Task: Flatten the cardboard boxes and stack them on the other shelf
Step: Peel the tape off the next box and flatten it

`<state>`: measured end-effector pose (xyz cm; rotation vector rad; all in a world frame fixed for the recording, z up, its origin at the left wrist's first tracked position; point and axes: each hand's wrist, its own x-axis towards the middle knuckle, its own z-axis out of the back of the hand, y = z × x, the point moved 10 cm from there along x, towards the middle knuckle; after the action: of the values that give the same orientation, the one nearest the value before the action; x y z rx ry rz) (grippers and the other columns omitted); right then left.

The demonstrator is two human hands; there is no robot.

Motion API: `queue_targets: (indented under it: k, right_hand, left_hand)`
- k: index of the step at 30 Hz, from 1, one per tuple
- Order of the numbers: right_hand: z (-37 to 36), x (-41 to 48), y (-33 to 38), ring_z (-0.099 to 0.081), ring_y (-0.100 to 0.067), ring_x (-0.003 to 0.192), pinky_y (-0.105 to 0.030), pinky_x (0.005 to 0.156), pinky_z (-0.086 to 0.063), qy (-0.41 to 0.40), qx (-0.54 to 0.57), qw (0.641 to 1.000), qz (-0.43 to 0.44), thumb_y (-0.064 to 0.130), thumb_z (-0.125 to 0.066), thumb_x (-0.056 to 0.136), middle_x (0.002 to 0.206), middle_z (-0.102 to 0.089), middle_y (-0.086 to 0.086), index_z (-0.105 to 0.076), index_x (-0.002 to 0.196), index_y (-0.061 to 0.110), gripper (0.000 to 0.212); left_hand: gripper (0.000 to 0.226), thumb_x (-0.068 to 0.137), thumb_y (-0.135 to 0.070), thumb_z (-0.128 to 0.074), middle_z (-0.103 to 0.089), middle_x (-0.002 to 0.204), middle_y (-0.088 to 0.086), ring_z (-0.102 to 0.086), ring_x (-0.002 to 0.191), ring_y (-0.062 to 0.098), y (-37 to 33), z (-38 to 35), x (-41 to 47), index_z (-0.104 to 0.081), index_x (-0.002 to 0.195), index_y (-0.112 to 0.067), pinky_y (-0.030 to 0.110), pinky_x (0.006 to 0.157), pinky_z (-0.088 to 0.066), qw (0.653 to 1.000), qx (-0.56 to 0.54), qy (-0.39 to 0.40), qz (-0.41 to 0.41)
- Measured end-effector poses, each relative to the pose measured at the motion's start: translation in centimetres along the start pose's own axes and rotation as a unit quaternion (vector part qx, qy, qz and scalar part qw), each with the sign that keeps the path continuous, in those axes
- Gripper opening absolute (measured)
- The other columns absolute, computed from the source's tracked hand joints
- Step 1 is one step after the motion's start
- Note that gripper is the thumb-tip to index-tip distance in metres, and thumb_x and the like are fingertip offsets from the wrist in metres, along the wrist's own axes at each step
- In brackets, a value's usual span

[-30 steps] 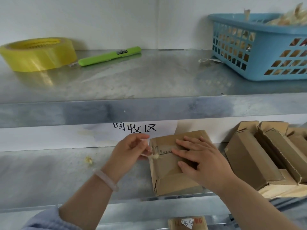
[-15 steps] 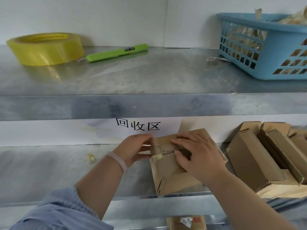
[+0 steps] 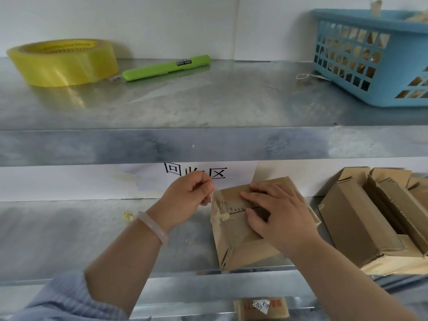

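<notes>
left fingers (image 3: 206, 186): curling together, pinching the loose end of a clear tape strip (image 3: 218, 203) at the top left corner of the cardboard box (image 3: 236, 244).
right fingers (image 3: 254, 196): lying flat and slightly spread, pressing down on the box's top flaps along the seam.
left hand (image 3: 188, 193): hovering just beside the box's left edge. A pale bracelet (image 3: 152, 227) is sitting on the wrist, and a light blue sleeve (image 3: 64, 300) is bunching at the forearm.
right hand (image 3: 282, 216): covering the right half of the box top.
cardboard box: standing unflattened near the front edge of the lower shelf (image 3: 69, 239).
other boxes (image 3: 361, 218): leaning in a group to the right on the same shelf, apart from the held box.
yellowish scrap (image 3: 128, 216): lying on the lower shelf, left of the left wrist.
paper sign (image 3: 238, 174): showing black characters on the wall behind the left hand, partly hidden by it.
upper shelf (image 3: 208, 100): carrying a yellow tape roll (image 3: 64, 61) at the left, a green utility knife (image 3: 166, 67) just beside it, and a blue basket (image 3: 370, 59) at the right.
labelled carton (image 3: 261, 306): showing at the bottom edge, below the lower shelf.
</notes>
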<state>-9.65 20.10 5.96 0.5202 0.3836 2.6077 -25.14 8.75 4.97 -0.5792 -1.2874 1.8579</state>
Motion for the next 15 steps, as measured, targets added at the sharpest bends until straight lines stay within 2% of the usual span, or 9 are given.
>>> queue_targets:
  k: [3,5,6,9,10,12,13,15]
  right_hand:
    - [-0.1,0.0,0.0,-0.049,-0.009,0.120,-0.038,0.108,-0.036,0.002,-0.001,1.000,-0.006,0.057,-0.042,0.081,0.125,-0.059,0.021,-0.067,0.117,0.044,0.045]
    - [-0.2,0.1,0.0,-0.049,-0.009,0.121,-0.038,0.108,-0.035,0.005,-0.004,1.000,-0.006,0.058,-0.041,0.081,0.126,-0.058,0.022,-0.066,0.117,0.045,0.046]
    - [-0.2,0.1,0.0,-0.049,-0.009,0.121,-0.038,0.108,-0.035,0.004,-0.004,1.000,-0.007,0.057,-0.041,0.081,0.126,-0.058,0.022,-0.066,0.117,0.045,0.046]
    - [-0.1,0.0,0.0,-0.050,-0.011,0.120,-0.038,0.108,-0.035,-0.003,0.000,1.000,-0.006,0.055,-0.044,0.081,0.125,-0.059,0.021,-0.067,0.116,0.043,0.043]
    - [-0.1,0.0,0.0,-0.050,-0.011,0.120,-0.037,0.108,-0.034,-0.004,-0.002,1.000,-0.005,0.054,-0.045,0.082,0.125,-0.059,0.020,-0.068,0.116,0.043,0.042]
    - [-0.1,0.0,0.0,-0.050,-0.011,0.121,-0.035,0.108,-0.033,-0.003,-0.006,1.000,-0.007,0.053,-0.047,0.082,0.125,-0.059,0.020,-0.068,0.116,0.043,0.041]
    - [-0.2,0.0,0.0,-0.049,-0.011,0.121,-0.035,0.108,-0.033,-0.001,-0.008,1.000,-0.008,0.053,-0.048,0.082,0.126,-0.059,0.020,-0.068,0.116,0.043,0.041]
    - [-0.3,0.0,0.0,-0.048,-0.011,0.123,-0.034,0.109,-0.031,0.005,-0.011,1.000,-0.008,0.051,-0.051,0.083,0.127,-0.058,0.021,-0.067,0.117,0.043,0.039]
  left_hand:
    - [0.026,0.097,-0.010,-0.051,-0.059,0.063,-0.004,-0.057,0.062,0.008,0.9,-1.2,-0.5,-0.060,0.073,-0.012,0.024,0.062,-0.054,0.983,-0.167,0.026,0.070]
    - [0.015,0.094,-0.011,-0.058,-0.062,0.063,-0.002,-0.058,0.059,0.009,1.6,-0.9,-0.3,-0.063,0.079,-0.012,0.023,0.059,-0.053,0.982,-0.158,-0.009,0.100]
    - [0.006,0.091,-0.012,-0.062,-0.064,0.065,0.000,-0.060,0.059,0.010,1.8,-0.6,-0.1,-0.063,0.085,-0.014,0.023,0.058,-0.053,0.985,-0.135,-0.028,0.104]
    - [0.023,0.082,-0.021,-0.074,-0.068,0.073,0.004,-0.062,0.060,0.006,1.6,-0.2,0.4,-0.059,0.097,-0.029,0.018,0.060,-0.053,0.996,-0.024,-0.050,0.070]
    - [0.020,0.081,-0.025,-0.075,-0.067,0.075,0.001,-0.060,0.062,0.002,0.8,-0.1,0.5,-0.060,0.094,-0.031,0.013,0.062,-0.049,0.996,0.052,-0.058,0.032]
    - [0.006,0.082,-0.028,-0.072,-0.061,0.081,-0.009,-0.055,0.073,0.001,-1.5,-0.4,0.1,-0.068,0.085,-0.030,0.009,0.067,-0.040,0.975,0.200,-0.073,-0.069]
    - [0.002,0.085,-0.027,-0.069,-0.059,0.084,-0.011,-0.054,0.077,0.002,-2.3,-0.8,-0.2,-0.071,0.083,-0.027,0.011,0.069,-0.040,0.963,0.237,-0.072,-0.111]
    - [0.015,0.090,-0.028,-0.063,-0.060,0.090,-0.009,-0.053,0.080,0.003,-2.9,-1.2,-0.9,-0.073,0.084,-0.019,0.021,0.073,-0.044,0.949,0.264,-0.065,-0.159]
